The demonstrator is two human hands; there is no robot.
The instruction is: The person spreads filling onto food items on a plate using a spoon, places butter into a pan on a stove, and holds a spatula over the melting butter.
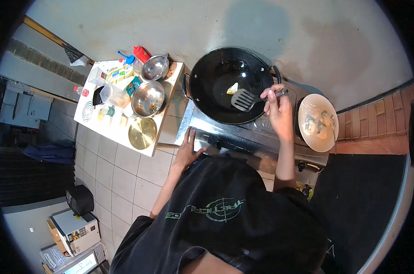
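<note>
Landmark: wok (206, 98).

Pale yellow piece (232, 89) lies inside the wok, near the middle of its floor. Its longer axis appears to run slantwise, from near-left to far-right of the wok; outline irregular, so axis approximate.

Right hand (280, 109): closed round the handle of a slotted spatula (243, 100), over the right side of the wok. Handle runs from the wok's right side inward; blade is within the wok, its far-left corner just beside the piece. Contact between the two: cannot tell.

Key relation: the piece lies to the left of the right hand, slightly beyond the blade. Right hand is the nearer one.

Left hand (187, 148): fingers spread, nothing seen in its grasp, resting at the front edge of the stove (202, 130), near-left of the wok.

Bench (120, 137) with metal bowls stands left of the wok; pale dish (323, 145) holding several food pieces (317, 123) is right of it.
</note>
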